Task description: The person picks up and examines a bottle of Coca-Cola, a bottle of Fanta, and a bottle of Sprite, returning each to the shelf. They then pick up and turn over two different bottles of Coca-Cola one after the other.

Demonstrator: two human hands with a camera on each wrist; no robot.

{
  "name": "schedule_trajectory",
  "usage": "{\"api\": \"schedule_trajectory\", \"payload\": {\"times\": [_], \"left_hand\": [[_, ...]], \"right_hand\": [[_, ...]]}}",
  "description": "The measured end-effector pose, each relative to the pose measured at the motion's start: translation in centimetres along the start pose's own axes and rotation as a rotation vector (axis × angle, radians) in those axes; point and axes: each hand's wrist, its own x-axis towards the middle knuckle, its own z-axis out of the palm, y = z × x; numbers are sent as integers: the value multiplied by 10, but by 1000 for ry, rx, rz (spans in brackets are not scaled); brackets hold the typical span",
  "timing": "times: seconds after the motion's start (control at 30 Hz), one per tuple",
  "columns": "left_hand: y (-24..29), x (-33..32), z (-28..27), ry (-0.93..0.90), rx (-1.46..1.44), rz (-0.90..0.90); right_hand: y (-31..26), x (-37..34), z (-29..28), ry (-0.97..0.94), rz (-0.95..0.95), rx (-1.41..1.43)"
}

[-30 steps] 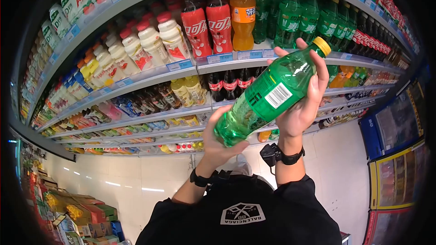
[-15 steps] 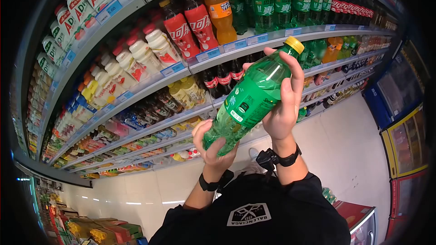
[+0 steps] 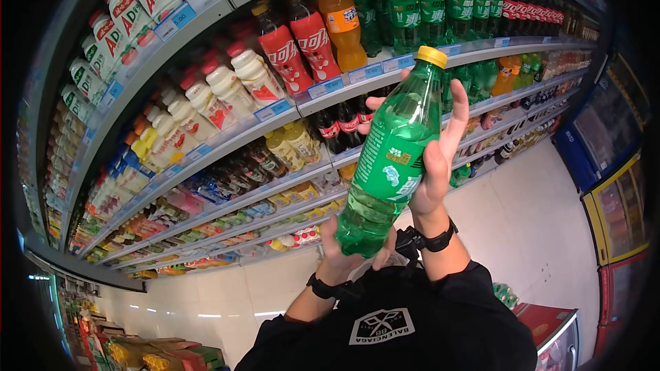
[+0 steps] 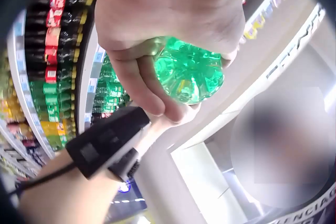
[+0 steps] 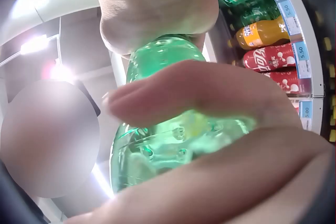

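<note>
A green plastic soda bottle with a yellow cap is held up in front of the shelves, leaning to the right. Its label's printed front faces the head camera. My left hand grips the base, the fingers curling around it in the left wrist view. My right hand holds the upper body from the right: thumb on the near side, index finger standing away, other fingertips showing past the far side. In the right wrist view the left hand's fingers cross in front of the bottle's bottom.
Red-labelled cola bottles, an orange soda bottle and several green bottles line the shelf ahead. White drink bottles stand to the left. Glass-door coolers are at the right, cartons at lower left.
The bottle has been turned about its long axis, from barcode side to printed front, and stands more upright. Its base shifted left, then back right and lower. Both hands kept hold.
</note>
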Motion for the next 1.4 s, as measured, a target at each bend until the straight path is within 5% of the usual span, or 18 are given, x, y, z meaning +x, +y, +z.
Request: {"api": "schedule_trajectory", "payload": {"times": [0.1, 0.27, 0.33, 0.37, 0.4, 0.47, 0.53, 0.6, 0.67, 0.73, 0.8, 0.93, 1.03, 1.13, 1.2, 1.27, 1.33, 1.4], "left_hand": [[-2, 1, 7, 44, -235, -20], [0, 6, -12, -38, -302, -78], [-5, 9, -8, 762, 241, 37], [3, 8, -9, 565, 460, 159], [6, 7, -8, 567, 451, 156], [8, 5, -5, 466, 991, 200], [6, 1, -6, 435, 975, 225], [3, -5, -3, 494, 283, 27], [4, -1, -4, 338, 240, 19], [-3, -6, -7, -56, -465, -185], [-11, -12, 2, -70, -671, -181], [-12, -13, 8, -60, -400, -196], [-13, -17, 16, 490, 422, 47], [-2, -8, 12, 539, 892, 103], [-5, -7, -2, 514, 926, 158], [-4, -6, -9, 192, -207, -124], [-22, 1, -8, 197, -344, -60], [-31, 7, -8, -52, -699, -140]], "right_hand": [[6, -3, -11, -224, 378, 263], [13, -7, -17, -230, 453, 334], [8, -6, -20, -180, 481, 145], [9, -8, -22, -174, 452, 101], [9, -8, -22, -170, 457, 94], [8, -9, -18, -57, 358, -204], [7, -11, -19, -40, 391, -190], [3, -9, -16, 10, 472, -85], [4, -8, -24, -41, 493, -13], [8, -11, -29, -83, 513, 216], [12, -16, -37, -107, 528, 309], [17, -24, -48, -82, 538, 550], [4, -17, -42, -62, 504, 203], [-3, -15, -34, 11, 497, -57], [-2, -12, -34, -17, 479, -12], [0, -8, -35, -50, 469, 24], [5, -10, -36, -83, 481, 240], [6, -8, -39, -135, 516, 264]]}}
